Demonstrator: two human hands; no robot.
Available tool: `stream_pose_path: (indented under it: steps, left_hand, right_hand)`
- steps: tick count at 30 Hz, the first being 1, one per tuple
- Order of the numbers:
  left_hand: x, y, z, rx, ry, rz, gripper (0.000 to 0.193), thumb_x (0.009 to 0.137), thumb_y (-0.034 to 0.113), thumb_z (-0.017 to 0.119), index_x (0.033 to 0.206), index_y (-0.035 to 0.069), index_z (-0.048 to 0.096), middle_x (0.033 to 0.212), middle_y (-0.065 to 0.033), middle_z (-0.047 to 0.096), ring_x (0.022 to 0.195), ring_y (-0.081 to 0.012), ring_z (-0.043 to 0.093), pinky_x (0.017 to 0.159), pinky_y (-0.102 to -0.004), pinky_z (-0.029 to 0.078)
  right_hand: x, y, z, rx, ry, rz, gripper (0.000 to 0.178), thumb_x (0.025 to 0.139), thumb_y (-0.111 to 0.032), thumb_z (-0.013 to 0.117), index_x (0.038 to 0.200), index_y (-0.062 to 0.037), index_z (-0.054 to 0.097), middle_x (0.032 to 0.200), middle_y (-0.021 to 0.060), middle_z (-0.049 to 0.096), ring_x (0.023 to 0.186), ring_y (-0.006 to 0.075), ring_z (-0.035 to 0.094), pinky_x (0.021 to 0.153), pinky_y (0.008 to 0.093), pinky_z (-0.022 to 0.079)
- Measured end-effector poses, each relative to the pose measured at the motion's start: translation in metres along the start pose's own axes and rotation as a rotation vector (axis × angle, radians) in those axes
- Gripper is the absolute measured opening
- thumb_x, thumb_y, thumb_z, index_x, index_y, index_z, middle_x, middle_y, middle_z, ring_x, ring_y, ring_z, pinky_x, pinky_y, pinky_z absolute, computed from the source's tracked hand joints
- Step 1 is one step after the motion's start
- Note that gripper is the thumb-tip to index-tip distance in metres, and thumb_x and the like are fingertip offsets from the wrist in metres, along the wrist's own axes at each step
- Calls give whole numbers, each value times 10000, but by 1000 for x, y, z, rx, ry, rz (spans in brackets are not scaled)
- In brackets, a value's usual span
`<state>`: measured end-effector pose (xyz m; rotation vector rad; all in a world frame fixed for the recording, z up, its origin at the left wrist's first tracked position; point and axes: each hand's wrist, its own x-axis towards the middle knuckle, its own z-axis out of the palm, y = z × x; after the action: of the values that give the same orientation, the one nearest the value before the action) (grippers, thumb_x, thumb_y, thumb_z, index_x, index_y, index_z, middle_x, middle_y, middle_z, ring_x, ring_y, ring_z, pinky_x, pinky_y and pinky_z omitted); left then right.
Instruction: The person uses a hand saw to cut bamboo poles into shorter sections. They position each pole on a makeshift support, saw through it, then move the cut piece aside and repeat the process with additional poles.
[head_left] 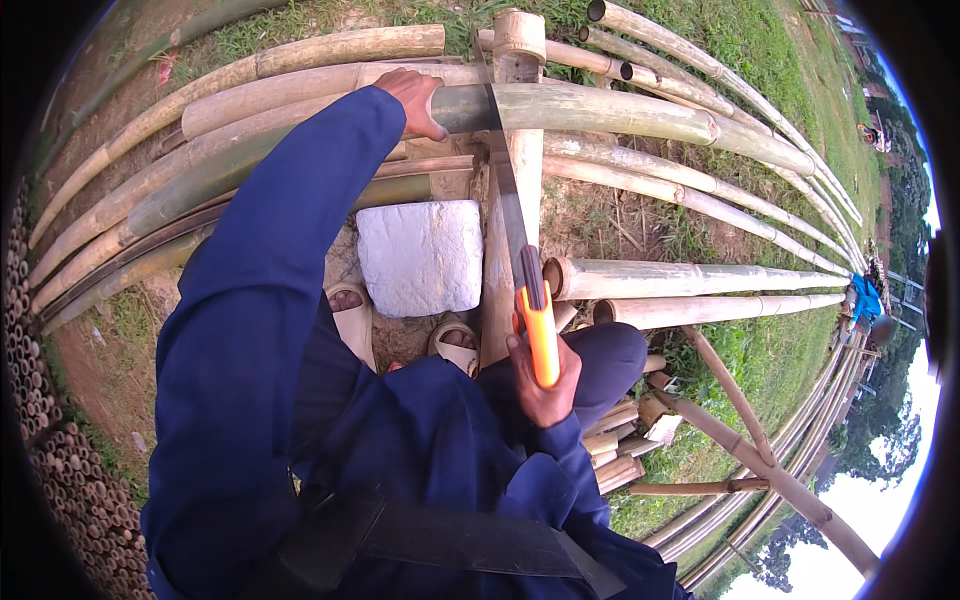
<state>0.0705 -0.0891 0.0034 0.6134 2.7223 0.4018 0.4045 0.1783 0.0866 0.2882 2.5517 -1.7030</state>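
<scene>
My right hand (548, 385) is closed round the orange handle of a handsaw (513, 200). Its long blade points away from me and lies across a thick green bamboo pole (610, 108). Just left of the blade, my left hand (412, 100) grips this same pole, thumb on the near side and fingers over the far side. Under the pole by the blade stands an upright-looking bamboo post (520, 50) with a notched end. How deep the blade sits in the bamboo cannot be made out.
Long bamboo poles (690, 280) lie to the right, and more poles (330, 50) lie at the left. A whitish block (420, 258) sits between my sandalled feet. Split offcuts (615, 445) are piled beside my right knee. Stacked bamboo ends (85, 490) fill the lower left.
</scene>
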Motion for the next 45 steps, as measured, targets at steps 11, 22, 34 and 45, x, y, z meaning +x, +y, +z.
stream_pose_path:
  steps: [11,22,34,45]
  left_hand:
    - [6,12,-7,41,47,54,771,625,482,838,1173,-31,661,1006,-250,719,982,-413,666,924,-468,518]
    - [-17,30,25,163,352,83,611,678,394,863,1086,13,615,1008,-179,694,1060,-319,620,1001,-402,464]
    - [-46,34,54,216,408,47,711,678,364,891,1215,37,559,1115,-136,636,1151,-311,580,1055,-406,429]
    - [-22,15,29,169,322,82,672,700,452,847,1147,4,622,1053,-174,711,1131,-301,623,1102,-406,393]
  right_hand:
    - [94,0,40,12,44,-94,202,939,-140,744,1000,41,679,725,91,639,637,128,541,627,328,491]
    - [106,-8,35,-68,-9,-36,193,936,-114,734,992,61,676,698,111,625,635,129,536,617,322,481]
    - [37,-14,12,-62,-52,15,214,960,-43,696,1151,52,702,851,12,686,739,85,599,708,251,504]
    - [-49,-14,-16,-138,-5,58,341,950,-29,701,1280,56,675,998,53,729,895,78,631,827,232,499]
